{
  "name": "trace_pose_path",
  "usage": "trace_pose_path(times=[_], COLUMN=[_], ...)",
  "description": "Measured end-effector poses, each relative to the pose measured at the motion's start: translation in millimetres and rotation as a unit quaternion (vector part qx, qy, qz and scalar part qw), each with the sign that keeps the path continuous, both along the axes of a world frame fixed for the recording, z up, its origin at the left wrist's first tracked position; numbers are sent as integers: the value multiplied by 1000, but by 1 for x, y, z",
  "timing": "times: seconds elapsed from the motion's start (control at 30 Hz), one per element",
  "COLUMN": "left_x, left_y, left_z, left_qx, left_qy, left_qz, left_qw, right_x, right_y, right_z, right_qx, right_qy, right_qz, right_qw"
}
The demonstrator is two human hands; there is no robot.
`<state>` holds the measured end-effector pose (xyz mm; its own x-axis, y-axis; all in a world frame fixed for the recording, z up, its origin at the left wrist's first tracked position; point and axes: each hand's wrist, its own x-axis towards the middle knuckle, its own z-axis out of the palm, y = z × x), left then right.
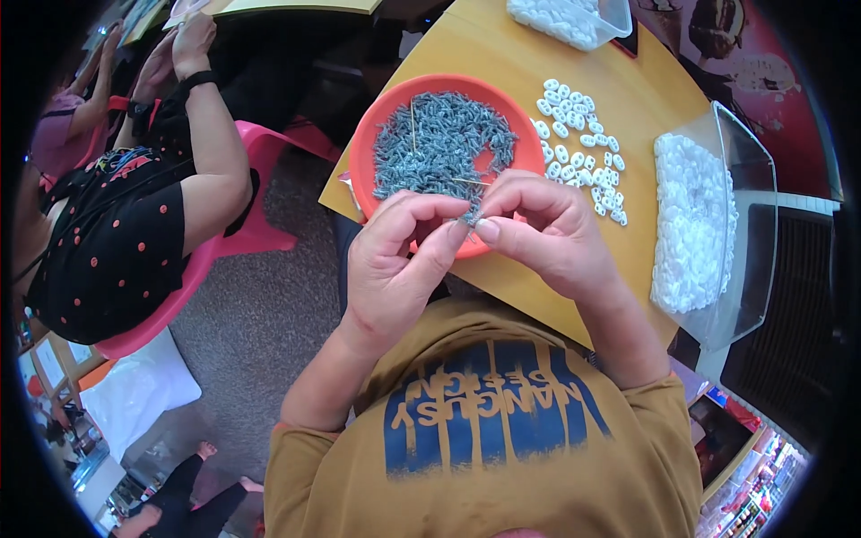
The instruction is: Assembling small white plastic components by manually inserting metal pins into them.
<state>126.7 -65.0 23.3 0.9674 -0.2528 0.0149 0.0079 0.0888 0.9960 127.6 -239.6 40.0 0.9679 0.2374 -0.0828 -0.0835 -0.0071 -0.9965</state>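
Observation:
Both my hands meet over the near rim of an orange-red basin [357,148]. A small grey piece [473,215], like a bit of twisted cord, is pinched between my left hand [395,255] and my right hand [549,235]. Thumbs and forefingers of both are closed on it; its exact kind is too small to make out. A heap of similar grey-blue twisted pieces [439,134] fills much of the basin. One thin tan stick [468,181] shows just beyond my fingertips, and another thin stick [413,121] lies on the heap.
White oval pieces [581,161] with dark marks lie scattered right of the basin on the yellow table [466,40]. A clear box [767,233] of white pieces stands at the right, another clear tub [614,18] at the back. A person [117,224] sits on a pink chair [202,278] at left.

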Motion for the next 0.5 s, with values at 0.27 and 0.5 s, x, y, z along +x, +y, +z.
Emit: trace_pose_path(times=[0.27,0.5], left_x=[7,15], left_y=[-2,-1], left_z=[-7,-7], left_qx=[20,79], left_qy=[-75,-97], left_qz=[-3,-25], left_qw=[997,992], right_x=[6,7], right_y=[1,2], right_z=[3,4], right_qx=[-86,-152], right_qy=[-73,-125], right_qz=[-14,-7], right_qw=[994,980])
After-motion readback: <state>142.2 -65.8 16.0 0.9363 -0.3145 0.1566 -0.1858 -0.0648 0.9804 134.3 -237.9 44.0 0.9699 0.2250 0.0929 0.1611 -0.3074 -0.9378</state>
